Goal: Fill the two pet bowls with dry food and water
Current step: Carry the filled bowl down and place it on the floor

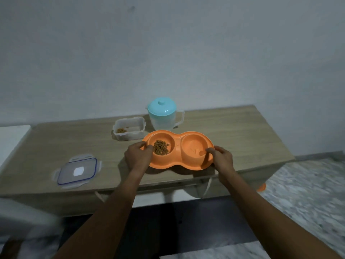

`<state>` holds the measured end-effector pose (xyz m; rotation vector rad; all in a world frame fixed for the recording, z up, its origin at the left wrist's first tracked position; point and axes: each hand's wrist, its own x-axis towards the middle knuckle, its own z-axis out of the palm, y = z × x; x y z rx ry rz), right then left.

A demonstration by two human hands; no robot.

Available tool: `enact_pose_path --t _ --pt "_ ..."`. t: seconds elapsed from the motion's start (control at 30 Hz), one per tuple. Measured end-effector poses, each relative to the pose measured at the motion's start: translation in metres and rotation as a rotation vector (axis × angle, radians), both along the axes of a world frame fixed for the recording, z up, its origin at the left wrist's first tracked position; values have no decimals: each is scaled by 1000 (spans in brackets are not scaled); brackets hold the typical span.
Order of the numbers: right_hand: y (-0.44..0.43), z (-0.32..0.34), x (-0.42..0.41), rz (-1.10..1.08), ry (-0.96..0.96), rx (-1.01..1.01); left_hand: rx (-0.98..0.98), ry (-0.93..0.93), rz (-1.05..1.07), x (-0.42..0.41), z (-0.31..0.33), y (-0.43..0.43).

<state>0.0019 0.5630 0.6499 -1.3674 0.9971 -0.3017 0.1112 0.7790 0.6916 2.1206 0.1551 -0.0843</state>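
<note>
The wooden table (pixel 233 131) carries an orange double bowl (pixel 177 161) near its front edge, a clear container (pixel 128 131) and a jug (pixel 164 116) toward the back edge, and a lid (pixel 78 171) front-left; the bowl's front rim may be lifted slightly.

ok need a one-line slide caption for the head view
Both hands, left hand and right hand, grip the orange double pet bowl: kibble in its left well, jug behind.

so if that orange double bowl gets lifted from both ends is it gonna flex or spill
The orange double bowl looks like one moulded plastic piece, so it probably stays stiff. The left hand and right hand grip opposite rims, which should keep it level. The kibble is a loose heap and could slide if tilted; the right well looks glossy, possibly with water that would slosh.
</note>
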Motion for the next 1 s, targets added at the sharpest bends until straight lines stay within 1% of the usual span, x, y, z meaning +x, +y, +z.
enact_pose_path --t 0.07,0.2,0.4,0.57,0.8,1.0 --pt "-31 14 -27 -23 -40 -3 -18 -23 -16 -22 9 -30" --pt "-94 39 -82 -41 -106 -76 -68 -40 -69 -62 23 -93" --pt "-193 68 -173 -135 -137 -167 -141 -54 -187 -132 40 -199" --pt "-262 83 -251 -243 -143 -179 -187 -55 -273 -190 48 -281" --pt "-348 93 -338 -388 -136 -196 -227 -36 -426 -254 50 -386" --pt "-428 82 -385 -493 -110 -181 -235 12 -541 -286 34 -479"
